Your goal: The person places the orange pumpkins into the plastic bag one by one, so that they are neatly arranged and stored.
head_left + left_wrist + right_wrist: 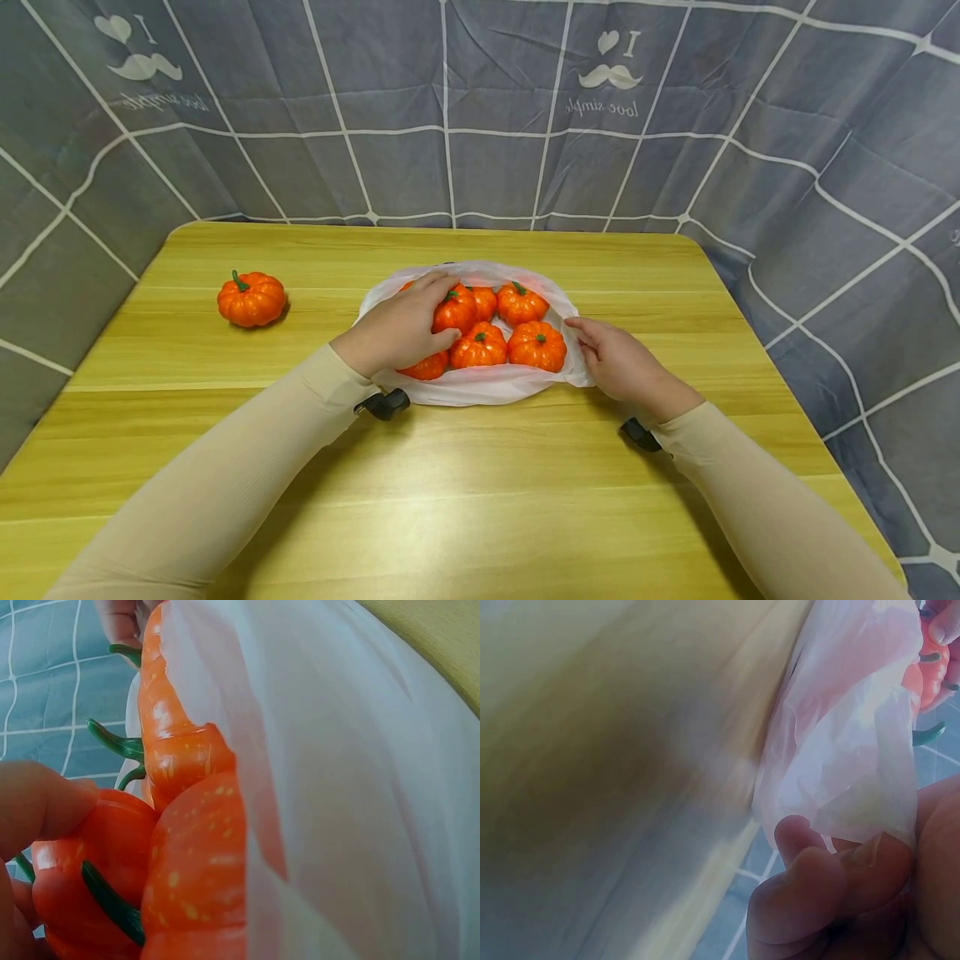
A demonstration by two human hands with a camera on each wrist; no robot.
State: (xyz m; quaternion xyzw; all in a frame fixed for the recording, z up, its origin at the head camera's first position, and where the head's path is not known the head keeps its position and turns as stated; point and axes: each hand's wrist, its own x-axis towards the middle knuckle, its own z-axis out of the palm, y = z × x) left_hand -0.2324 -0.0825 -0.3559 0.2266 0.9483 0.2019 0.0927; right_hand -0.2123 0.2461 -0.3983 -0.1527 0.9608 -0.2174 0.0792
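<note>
A white plastic bag [487, 392] lies open in the middle of the table, with several small orange pumpkins inside, one of them a front pumpkin [537, 347] at the right. My left hand [401, 329] reaches over the bag's left side and grips a pumpkin [456, 312] from above. In the left wrist view, thumb and fingers sit on either side of that glossy pumpkin [97, 855], which touches its neighbours. At the bag's right edge, my right hand [622, 362] pinches the plastic. The right wrist view shows curled fingers [802, 892] at the bag's rim [870, 802].
Another orange pumpkin [251, 300] with a green stem stands alone on the table's left side. The wooden table [465, 500] has rounded far corners. A grey cloth with white lines [390, 108] hangs behind it and along the sides.
</note>
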